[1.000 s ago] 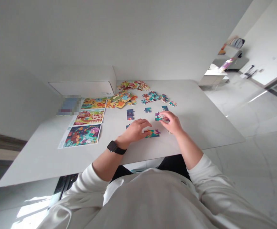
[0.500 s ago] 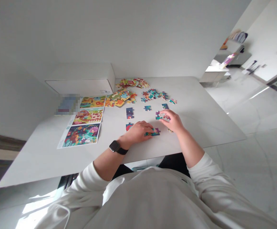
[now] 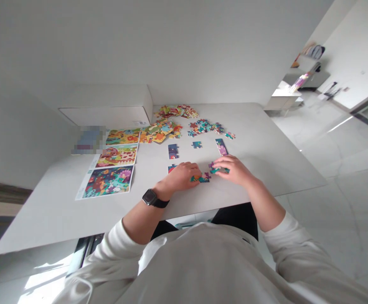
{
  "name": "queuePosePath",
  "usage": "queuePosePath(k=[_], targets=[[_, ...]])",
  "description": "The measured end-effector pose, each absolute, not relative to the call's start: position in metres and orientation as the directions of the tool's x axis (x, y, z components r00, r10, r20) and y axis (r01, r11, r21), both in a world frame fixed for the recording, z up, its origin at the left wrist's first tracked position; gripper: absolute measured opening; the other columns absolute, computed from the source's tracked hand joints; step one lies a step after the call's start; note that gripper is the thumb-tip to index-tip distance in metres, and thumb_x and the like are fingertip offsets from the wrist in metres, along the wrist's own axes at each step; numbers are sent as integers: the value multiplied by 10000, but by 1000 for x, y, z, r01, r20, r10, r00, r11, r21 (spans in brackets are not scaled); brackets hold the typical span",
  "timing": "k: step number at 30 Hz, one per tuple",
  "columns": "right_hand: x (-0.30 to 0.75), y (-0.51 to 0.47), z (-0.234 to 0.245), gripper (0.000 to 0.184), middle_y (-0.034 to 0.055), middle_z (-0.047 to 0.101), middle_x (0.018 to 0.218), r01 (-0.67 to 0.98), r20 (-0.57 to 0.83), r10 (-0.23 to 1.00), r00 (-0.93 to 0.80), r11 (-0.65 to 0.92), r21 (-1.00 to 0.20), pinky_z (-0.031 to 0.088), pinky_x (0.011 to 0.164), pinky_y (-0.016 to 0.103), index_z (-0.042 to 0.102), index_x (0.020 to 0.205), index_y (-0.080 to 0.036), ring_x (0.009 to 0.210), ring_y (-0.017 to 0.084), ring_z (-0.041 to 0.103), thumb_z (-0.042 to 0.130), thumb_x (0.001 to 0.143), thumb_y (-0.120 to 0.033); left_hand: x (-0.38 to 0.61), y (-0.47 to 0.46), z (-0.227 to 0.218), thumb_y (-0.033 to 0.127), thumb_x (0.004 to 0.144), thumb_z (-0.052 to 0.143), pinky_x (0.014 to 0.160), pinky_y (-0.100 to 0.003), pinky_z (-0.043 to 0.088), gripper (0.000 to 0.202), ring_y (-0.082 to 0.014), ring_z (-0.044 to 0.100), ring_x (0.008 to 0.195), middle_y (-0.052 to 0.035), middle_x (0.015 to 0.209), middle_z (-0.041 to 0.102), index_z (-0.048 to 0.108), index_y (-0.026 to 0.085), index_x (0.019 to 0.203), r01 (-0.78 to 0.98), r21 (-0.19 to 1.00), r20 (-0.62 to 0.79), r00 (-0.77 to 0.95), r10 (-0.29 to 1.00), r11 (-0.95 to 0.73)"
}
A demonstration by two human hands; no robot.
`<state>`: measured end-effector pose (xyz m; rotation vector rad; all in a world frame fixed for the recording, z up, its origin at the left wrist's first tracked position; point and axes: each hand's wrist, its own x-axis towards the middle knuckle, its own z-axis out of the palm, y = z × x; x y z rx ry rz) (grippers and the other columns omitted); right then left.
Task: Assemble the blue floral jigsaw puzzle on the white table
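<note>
My left hand [image 3: 182,176], with a black-strapped smartwatch [image 3: 151,197] on its wrist, presses its fingertips on a small group of joined teal jigsaw pieces [image 3: 200,177]. My right hand [image 3: 236,170] pinches a teal-and-purple jigsaw piece [image 3: 217,169] close to that group. A longer purple-and-teal strip of pieces [image 3: 222,146] lies just beyond my right hand. Loose blue pieces [image 3: 173,151] and a small teal piece [image 3: 196,144] sit apart, and another piece [image 3: 172,168] is partly hidden by my left hand.
Piles of loose yellow-orange pieces [image 3: 160,133] and teal pieces [image 3: 204,127] lie farther along the white table [image 3: 266,147]. Several printed puzzle pictures [image 3: 109,180] lie at its left, beside a white box [image 3: 106,116]. The table's edge runs close to my body.
My right hand has moved left and nearer to me, bringing a piece close to my left hand's group. The strip at upper right now looks longer, with purple showing.
</note>
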<state>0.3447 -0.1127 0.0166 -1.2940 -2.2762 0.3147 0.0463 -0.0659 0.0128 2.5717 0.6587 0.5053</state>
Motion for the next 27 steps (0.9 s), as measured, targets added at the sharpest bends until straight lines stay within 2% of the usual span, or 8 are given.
queuePosePath(k=[7, 15, 27], targets=[[346, -129, 4, 172, 47, 826, 1225, 797, 212, 875, -434, 483, -362, 493, 1128, 494, 863, 1092, -339, 1183, 288, 733, 819, 930, -300, 43, -66, 15, 219, 860, 775, 935, -390, 551, 181, -274, 737, 964, -82, 1054, 769, 831, 290, 1016, 385, 477, 203, 827, 525, -790], [340, -128, -5, 163, 46, 827, 1191, 762, 263, 840, -475, 542, -355, 475, 1068, 465, 872, 1096, -332, 1118, 269, 722, 850, 935, -315, 41, -66, 16, 267, 926, 758, 908, -365, 534, 177, -262, 734, 1000, -86, 1113, 769, 815, 255, 1093, 423, 393, 162, 842, 514, -817], [340, -130, -1, 170, 56, 820, 1199, 747, 253, 830, -496, 557, -363, 486, 1047, 448, 864, 1113, -317, 1104, 265, 728, 835, 947, -290, 41, -67, 21, 256, 929, 758, 886, -346, 527, 177, -247, 731, 1000, -84, 1121, 767, 810, 235, 1098, 417, 390, 150, 851, 504, -821]])
